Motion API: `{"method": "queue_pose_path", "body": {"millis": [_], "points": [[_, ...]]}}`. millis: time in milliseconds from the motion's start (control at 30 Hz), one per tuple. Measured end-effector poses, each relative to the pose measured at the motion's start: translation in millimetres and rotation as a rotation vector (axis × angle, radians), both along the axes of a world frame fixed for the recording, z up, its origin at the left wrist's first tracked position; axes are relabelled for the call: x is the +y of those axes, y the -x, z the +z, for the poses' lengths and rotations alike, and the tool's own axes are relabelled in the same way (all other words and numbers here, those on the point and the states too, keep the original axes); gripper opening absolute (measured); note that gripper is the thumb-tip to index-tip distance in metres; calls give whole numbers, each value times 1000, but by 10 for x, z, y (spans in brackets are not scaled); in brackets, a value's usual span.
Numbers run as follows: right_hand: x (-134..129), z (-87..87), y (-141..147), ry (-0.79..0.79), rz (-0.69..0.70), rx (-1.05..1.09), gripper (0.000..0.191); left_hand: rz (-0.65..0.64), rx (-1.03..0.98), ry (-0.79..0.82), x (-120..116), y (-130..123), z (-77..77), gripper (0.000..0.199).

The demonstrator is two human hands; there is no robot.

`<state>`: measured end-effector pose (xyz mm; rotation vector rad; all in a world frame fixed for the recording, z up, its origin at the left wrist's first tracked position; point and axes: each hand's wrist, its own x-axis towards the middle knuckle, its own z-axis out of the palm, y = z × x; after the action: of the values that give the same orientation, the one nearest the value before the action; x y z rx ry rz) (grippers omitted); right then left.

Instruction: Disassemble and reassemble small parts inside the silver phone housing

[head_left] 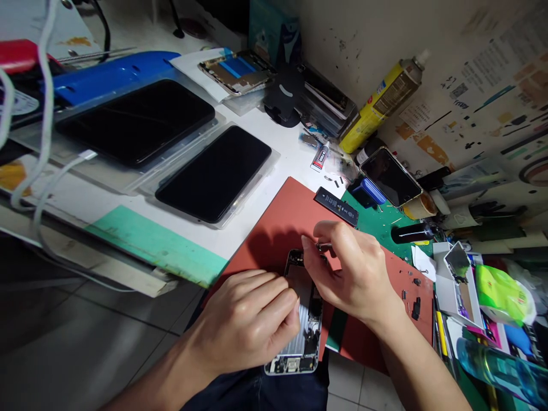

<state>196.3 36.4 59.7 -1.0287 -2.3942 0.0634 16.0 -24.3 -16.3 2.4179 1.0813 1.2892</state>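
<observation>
An opened phone housing (302, 337), with its silvery inside and small parts bared, lies on the red-brown mat (274, 222) near the front edge. My left hand (257, 319) is closed over its left side, the curled fingers covering part of it. Above its upper right corner, my right hand (353, 265) is closed in a pinch. A small dark, shiny bit shows by those fingers, too little of it to name. Beyond the right hand lies a black phone battery (336, 205) at the mat's far edge.
Two dark phone screens (214, 174) lie on clear plastic cases to the left. A yellow spray can (383, 103) leans at the back, near a glue tube (320, 157) and a propped phone (391, 177). Small black parts (416, 308) and a blue-green bottle (500, 365) are at right.
</observation>
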Motion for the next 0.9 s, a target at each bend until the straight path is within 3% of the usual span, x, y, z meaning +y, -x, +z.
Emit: {"method": "queue_pose_path", "body": {"millis": [500, 900], "points": [[21, -44, 1, -78, -37, -5, 21, -3, 3, 9, 16, -15, -1, 25], [-9, -33, 13, -13, -51, -53, 21, -1, 16, 13, -4, 3, 10, 26]]}}
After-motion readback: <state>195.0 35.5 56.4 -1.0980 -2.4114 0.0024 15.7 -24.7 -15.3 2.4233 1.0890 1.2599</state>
